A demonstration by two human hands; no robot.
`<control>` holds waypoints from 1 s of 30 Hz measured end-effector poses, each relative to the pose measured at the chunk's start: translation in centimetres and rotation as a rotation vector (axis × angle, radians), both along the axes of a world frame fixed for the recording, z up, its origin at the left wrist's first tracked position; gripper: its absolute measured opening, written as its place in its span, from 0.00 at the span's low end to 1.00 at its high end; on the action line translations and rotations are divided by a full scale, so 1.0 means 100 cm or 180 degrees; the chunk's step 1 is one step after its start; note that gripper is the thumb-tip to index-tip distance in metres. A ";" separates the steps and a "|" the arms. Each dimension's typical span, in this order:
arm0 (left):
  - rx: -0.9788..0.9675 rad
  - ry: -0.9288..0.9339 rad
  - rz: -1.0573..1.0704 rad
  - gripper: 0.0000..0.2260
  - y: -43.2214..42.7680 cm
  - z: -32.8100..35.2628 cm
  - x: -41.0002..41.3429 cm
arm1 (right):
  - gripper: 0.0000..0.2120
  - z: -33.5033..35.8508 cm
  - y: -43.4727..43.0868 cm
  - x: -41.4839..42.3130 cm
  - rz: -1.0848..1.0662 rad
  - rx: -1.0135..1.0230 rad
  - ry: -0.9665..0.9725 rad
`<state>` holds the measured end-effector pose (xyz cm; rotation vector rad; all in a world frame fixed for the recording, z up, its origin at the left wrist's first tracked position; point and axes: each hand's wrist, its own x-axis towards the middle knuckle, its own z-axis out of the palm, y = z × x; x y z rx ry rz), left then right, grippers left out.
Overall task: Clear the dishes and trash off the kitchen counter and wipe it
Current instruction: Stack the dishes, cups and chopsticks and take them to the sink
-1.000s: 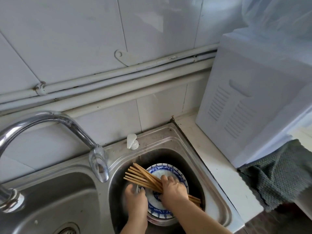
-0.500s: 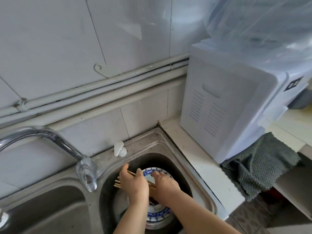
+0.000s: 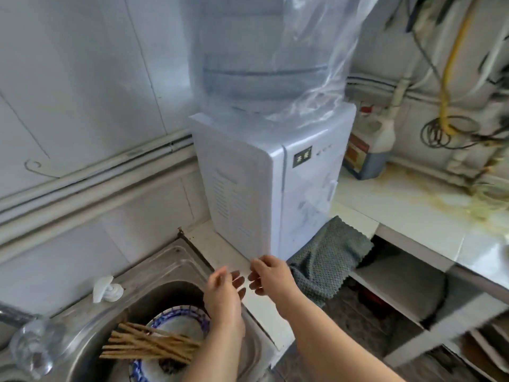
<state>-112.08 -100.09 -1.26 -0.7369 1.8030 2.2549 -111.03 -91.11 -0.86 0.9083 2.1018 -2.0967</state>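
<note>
Left hand [image 3: 224,293] and right hand [image 3: 271,277] hover empty, fingers loosely spread, near the grey cloth [image 3: 327,260] draped off the counter [image 3: 399,205] edge beside the water dispenser [image 3: 248,188]; it looks soft, light and limp, best gathered by its bunched upper fold

The white tiled counter [image 3: 220,252] runs beneath both grips. The left grip [image 3: 223,295] and right grip [image 3: 271,277] hover over its narrow strip, empty, with fingers loose. Just beyond the right grip stands a white water dispenser [image 3: 248,188]. A grey cloth [image 3: 327,260] lies to the right of that grip, drooping over the counter edge. Left of the left grip a steel sink [image 3: 170,268] is set into the counter. It holds blue-rimmed plates [image 3: 176,323] with chopsticks [image 3: 148,346] across them, and a small white plastic piece [image 3: 106,289] sits on its rim. Well right of the grips, a dark jug [image 3: 366,153] stands on yellow-stained tiles.
</note>
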 end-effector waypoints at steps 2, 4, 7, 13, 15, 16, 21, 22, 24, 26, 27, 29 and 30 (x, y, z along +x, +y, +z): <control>0.0082 0.0024 -0.0147 0.08 0.034 0.006 0.017 | 0.10 0.008 0.034 0.020 -0.0147 0.0067 0.0055; 0.0091 0.0000 -0.0301 0.07 0.068 0.011 0.031 | 0.11 0.014 0.069 0.039 -0.0333 0.0070 0.0108; 0.0067 0.0038 -0.0581 0.06 0.121 0.018 0.054 | 0.10 0.022 0.123 0.068 -0.0617 0.0073 0.0194; 0.0070 0.0098 -0.1036 0.07 0.217 0.033 0.097 | 0.10 0.032 0.222 0.126 -0.1201 0.0208 0.0193; 0.0088 0.0068 -0.1214 0.07 0.242 0.036 0.109 | 0.09 0.032 0.250 0.144 -0.1386 0.0117 0.0210; 0.0097 0.0053 -0.1324 0.06 0.259 0.036 0.117 | 0.08 0.032 0.267 0.156 -0.1496 0.0084 0.0229; 0.0041 0.0029 -0.1719 0.06 0.311 0.033 0.142 | 0.06 0.030 0.317 0.192 -0.1857 -0.0029 0.0288; 0.0020 0.0027 -0.1797 0.06 0.323 0.031 0.145 | 0.06 0.027 0.329 0.197 -0.1919 -0.0035 0.0286; -0.0027 0.0013 -0.1931 0.06 0.345 0.028 0.148 | 0.05 0.021 0.347 0.207 -0.2047 -0.0076 0.0276; -0.0058 -0.0003 -0.2066 0.06 0.368 0.024 0.149 | 0.05 0.015 0.363 0.215 -0.2197 -0.0118 0.0229; -0.0053 0.0001 -0.2134 0.06 0.381 0.021 0.149 | 0.05 0.013 0.372 0.220 -0.2257 -0.0112 0.0189; -0.0079 0.0010 -0.2294 0.05 0.405 0.017 0.150 | 0.05 0.013 0.389 0.226 -0.2341 -0.0066 0.0108; -0.0124 0.0023 -0.2413 0.05 0.423 0.015 0.151 | 0.05 0.013 0.403 0.229 -0.2409 -0.0024 0.0094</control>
